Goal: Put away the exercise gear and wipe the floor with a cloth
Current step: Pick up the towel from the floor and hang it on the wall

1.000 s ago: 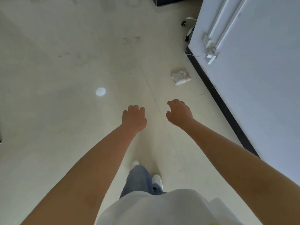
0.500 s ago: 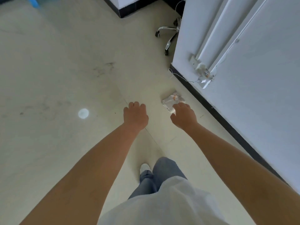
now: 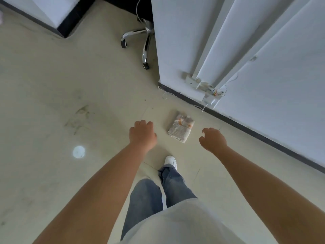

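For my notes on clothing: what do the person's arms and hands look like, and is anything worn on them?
Both forearms are bare to the frame's bottom edge; no sleeve shows on them. The left hand and the right hand carry no glove, ring, watch or bracelet that is visible. A light, loose top covers the torso.

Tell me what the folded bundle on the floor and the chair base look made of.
Folded bundle: looks like soft woven cloth, matte, pale with orange marks; layered folded edges show. Chair base: likely polished or chromed metal, given bright mirror-like highlights on the legs; its casters look like black plastic.
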`<state>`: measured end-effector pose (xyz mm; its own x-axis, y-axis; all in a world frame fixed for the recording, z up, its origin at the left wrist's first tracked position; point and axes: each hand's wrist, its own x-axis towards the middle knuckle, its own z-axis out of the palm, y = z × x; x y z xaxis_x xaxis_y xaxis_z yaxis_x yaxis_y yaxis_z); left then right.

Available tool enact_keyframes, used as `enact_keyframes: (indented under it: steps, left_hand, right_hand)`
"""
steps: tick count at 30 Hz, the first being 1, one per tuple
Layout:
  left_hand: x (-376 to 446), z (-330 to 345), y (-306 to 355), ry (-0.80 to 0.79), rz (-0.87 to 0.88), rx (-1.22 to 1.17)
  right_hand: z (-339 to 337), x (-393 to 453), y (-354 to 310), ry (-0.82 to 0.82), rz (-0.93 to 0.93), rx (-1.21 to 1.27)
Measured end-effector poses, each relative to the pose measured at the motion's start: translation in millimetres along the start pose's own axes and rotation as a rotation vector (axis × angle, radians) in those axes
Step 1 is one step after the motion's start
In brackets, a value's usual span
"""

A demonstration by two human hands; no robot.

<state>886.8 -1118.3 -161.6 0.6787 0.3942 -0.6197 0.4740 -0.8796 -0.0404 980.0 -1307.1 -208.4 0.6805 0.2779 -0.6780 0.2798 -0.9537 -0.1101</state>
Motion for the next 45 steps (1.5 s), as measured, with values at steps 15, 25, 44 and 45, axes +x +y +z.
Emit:
enact_keyframes:
  steps: [15,25,44,45]
  left_hand:
    - [207.8,92.6,-24.7,-0.25,0.265,0.001]
    - [346.5,292.5,-6.9,-0.339,0.293,0.063]
    - [411.8,406.9,52.6,-0.018,0.333,-0.272]
    - [398.5,390.3,50.4,-0.003,0.349,-0.297]
  right_hand:
    - [130.6,121.1,-38.1,-0.144,0.4,0.211]
    - [304.6,281.0,-33.8,0.025,0.377,0.138]
    - [387.6,340.8,21.2,0.302,0.431,0.415]
    - [374.6,323.7,17.1,0.294,0.434,0.453]
